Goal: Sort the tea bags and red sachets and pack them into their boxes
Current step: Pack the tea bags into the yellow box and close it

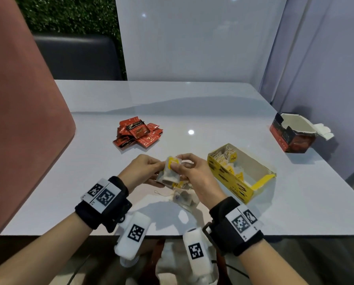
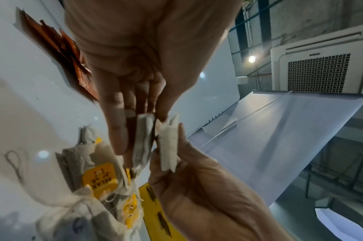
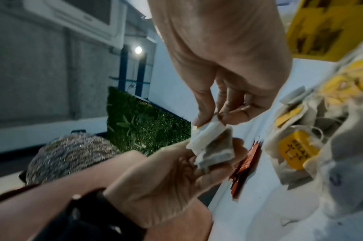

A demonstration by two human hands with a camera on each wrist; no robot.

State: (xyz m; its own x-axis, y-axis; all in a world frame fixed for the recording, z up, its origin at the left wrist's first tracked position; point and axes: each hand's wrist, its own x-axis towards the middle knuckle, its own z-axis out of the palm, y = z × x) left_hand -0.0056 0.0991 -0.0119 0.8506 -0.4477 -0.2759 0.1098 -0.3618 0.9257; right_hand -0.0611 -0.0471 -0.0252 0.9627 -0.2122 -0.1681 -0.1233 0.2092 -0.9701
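Both hands, left hand point(image 1: 143, 171) and right hand point(image 1: 194, 173), pinching small paper tea bags point(image 1: 171, 171) together above white bench point(image 1: 213, 112), open yellow cardboard box point(image 1: 239, 173) right, red foil sachets point(image 1: 138, 132) far left

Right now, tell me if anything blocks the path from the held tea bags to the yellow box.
Nothing visible does. Both hands hold the tea bags just left of the yellow box, whose top is open. Only bare table lies between; the loose bags sit nearer the person.

The sachets point(image 1: 138, 132) are red with black panels. Right of them, the tea box point(image 1: 231, 177) is yellow with black marks; the far box point(image 1: 293, 138) is red and black.
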